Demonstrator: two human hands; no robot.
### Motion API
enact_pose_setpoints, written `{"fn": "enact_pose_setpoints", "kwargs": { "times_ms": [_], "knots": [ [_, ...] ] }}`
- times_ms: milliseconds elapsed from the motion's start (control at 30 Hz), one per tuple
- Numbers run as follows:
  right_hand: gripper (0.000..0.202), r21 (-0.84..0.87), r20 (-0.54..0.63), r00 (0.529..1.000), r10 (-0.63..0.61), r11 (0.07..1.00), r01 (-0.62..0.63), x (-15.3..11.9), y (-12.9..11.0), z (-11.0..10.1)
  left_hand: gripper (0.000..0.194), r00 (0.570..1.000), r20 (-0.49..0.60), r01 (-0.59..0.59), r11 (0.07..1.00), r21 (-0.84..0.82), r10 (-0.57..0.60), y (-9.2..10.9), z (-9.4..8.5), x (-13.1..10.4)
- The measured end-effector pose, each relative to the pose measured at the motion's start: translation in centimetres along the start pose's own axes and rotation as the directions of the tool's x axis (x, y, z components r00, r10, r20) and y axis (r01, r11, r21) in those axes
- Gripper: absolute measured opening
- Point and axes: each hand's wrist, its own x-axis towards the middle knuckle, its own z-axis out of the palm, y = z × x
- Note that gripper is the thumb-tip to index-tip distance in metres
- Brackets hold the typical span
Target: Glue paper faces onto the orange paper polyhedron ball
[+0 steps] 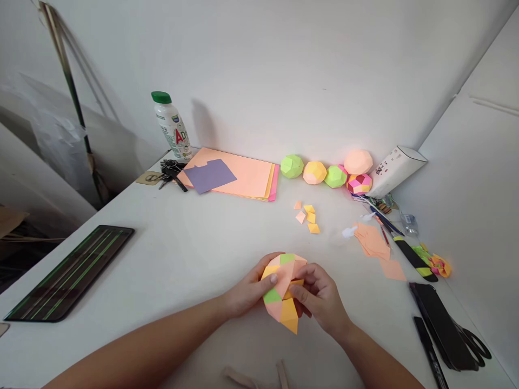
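Observation:
Between my hands is a partly open paper ball (279,270), folded from peach, orange and green facets. My left hand (253,286) grips its left side, with the thumb lying on a peach facet. The fingers of my right hand (320,294) are pinched at an orange paper piece on the ball's right side. Whether that piece is joined to the ball, I cannot tell. An orange pointed flap sticks out at the bottom. Beyond the hands lie several small folded paper pieces (311,217) in orange and peach.
Finished paper balls (314,172) line the wall. Coloured paper sheets (243,170), a white bottle (172,127) and keys (172,173) sit at the back left. A dark tablet-like panel (73,273) lies left. At right are peach squares (372,241), a cutter (413,259), scissors (472,343) and a marker (430,351).

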Motion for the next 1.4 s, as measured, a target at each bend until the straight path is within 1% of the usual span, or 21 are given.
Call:
{"fn": "enact_pose_setpoints", "kwargs": {
  "times_ms": [167, 300, 400, 567, 800, 1000, 1200, 1400],
  "knots": [
    [0.029, 0.075, -0.027, 0.999, 0.018, 0.997, -0.016, 0.1, -0.02, 0.26, 0.055, 1.0, 0.015, 0.009, 1.0, -0.008, -0.009, 0.06, 0.2, -0.02],
    [0.03, 0.107, -0.035, 0.999, 0.0, 0.994, 0.004, 0.22, -0.05, 0.16, 0.059, 0.998, -0.06, 0.014, 0.999, 0.033, -0.012, 0.07, 0.03, 0.0],
    [0.028, 0.098, -0.043, 0.999, -0.027, 0.995, 0.031, 0.25, -0.09, 0.05, 0.059, 0.995, -0.098, 0.027, 0.998, 0.057, -0.021, 0.17, 0.0, -0.02],
    [0.028, 0.059, -0.067, 0.997, -0.038, 0.997, 0.042, 0.13, 0.03, 0.02, 0.058, 0.994, -0.099, 0.041, 0.997, 0.059, -0.035, 0.18, 0.09, -0.1],
    [0.027, 0.042, -0.119, 0.992, -0.046, 0.998, 0.051, -0.07, 0.24, 0.17, 0.058, 0.99, -0.14, 0.031, 0.996, 0.085, -0.019, -0.09, -0.09, -0.12],
    [0.027, 0.046, -0.1, 0.994, -0.037, 0.998, 0.041, -0.04, 0.26, 0.01, 0.058, 0.991, -0.128, 0.038, 0.994, 0.1, -0.025, -0.07, -0.17, -0.16],
    [0.028, 0.052, -0.087, 0.996, -0.012, 0.998, 0.016, 0.0, 0.09, -0.11, 0.059, 0.996, -0.073, 0.048, 0.998, 0.031, -0.046, -0.11, 0.11, -0.01],
    [0.028, 0.05, -0.1, 0.995, -0.018, 0.998, 0.023, -0.05, -0.2, 0.05, 0.05, 0.997, -0.065, 0.03, 1.0, 0.006, -0.029, 0.11, 0.38, 0.07]
  ]
}}
